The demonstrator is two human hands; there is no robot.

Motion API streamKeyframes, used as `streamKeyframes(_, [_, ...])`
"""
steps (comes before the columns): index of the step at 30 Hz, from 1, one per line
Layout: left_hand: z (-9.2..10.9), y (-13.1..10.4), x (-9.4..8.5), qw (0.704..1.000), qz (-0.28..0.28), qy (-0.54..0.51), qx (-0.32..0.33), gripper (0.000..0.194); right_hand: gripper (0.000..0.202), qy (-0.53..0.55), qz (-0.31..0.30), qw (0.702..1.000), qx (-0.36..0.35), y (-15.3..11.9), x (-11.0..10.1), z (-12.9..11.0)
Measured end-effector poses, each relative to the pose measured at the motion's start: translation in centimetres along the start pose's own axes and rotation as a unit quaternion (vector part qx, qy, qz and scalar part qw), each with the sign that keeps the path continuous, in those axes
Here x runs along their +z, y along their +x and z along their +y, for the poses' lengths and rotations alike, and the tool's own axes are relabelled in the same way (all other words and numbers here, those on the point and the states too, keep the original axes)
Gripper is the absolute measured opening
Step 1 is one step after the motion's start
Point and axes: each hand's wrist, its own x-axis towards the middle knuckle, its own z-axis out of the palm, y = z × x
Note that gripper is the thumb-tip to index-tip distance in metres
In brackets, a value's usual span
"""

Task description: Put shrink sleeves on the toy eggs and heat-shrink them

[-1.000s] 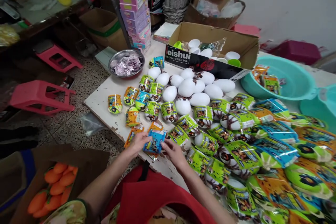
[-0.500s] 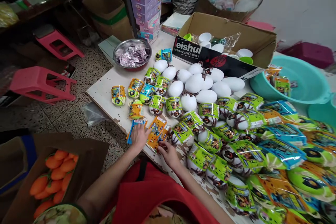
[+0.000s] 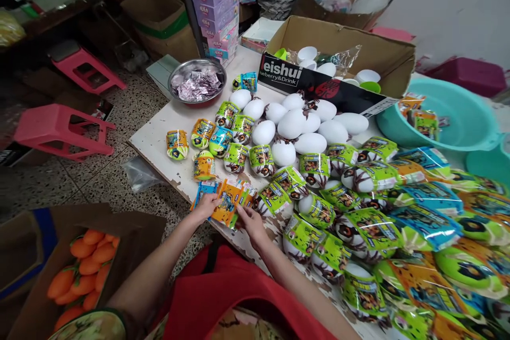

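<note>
At the table's near left edge, my left hand (image 3: 206,206) and my right hand (image 3: 252,222) hold an orange printed wrapper (image 3: 227,203) by its two sides. The fingers of both hands are pinched on it. Under and beside it lie more wrappers, among them a blue wrapper (image 3: 204,191) by my left hand. Just beyond stands an egg in an orange wrapper (image 3: 204,165). Several more wrapped eggs (image 3: 235,158) and plain white eggs (image 3: 292,123) with dark brown markings stand farther back. To the right of my right hand lie green-wrapped eggs (image 3: 274,199).
A metal bowl of small sachets (image 3: 197,85) stands at the back left of the table (image 3: 153,130). Behind the eggs is a cardboard box (image 3: 338,37) with white and green shells. A turquoise basin (image 3: 470,117) is at right. Orange eggs (image 3: 83,271) fill a floor box; pink stools (image 3: 64,127) stand left.
My left hand has drawn back from the blue wrapper and taken the orange wrapper's left side. The orange wrapper has shifted slightly towards me, and my right hand has moved up a little.
</note>
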Motion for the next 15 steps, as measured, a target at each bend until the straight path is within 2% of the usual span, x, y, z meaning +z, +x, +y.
streamKeyframes(5, [-0.9,-0.4,-2.1,0.993,0.08,0.076,-0.036,0.019,0.047,0.026,0.046,0.999,0.01,0.0,1.0,0.4])
streamKeyframes(8, [-0.6,-1.0,-3.4,0.983,0.147,0.103,-0.041,0.007,0.046,0.048,0.033,0.998,0.012,-0.5,0.4,0.1])
streamKeyframes(10, [0.2,-1.8,-3.6,0.979,0.178,0.101,-0.02,0.015,0.046,0.067,0.016,0.998,0.006,-1.0,-0.1,-0.3])
streamKeyframes(12, [1.4,-2.9,-3.2,0.981,0.175,0.083,0.015,0.022,0.046,0.068,0.006,0.998,-0.009,-1.5,-0.4,-0.9])
streamKeyframes(15, [3.8,-4.3,-1.6,0.992,0.095,0.038,0.075,0.026,0.046,0.045,-0.015,0.998,-0.032,-2.1,-0.4,-1.8])
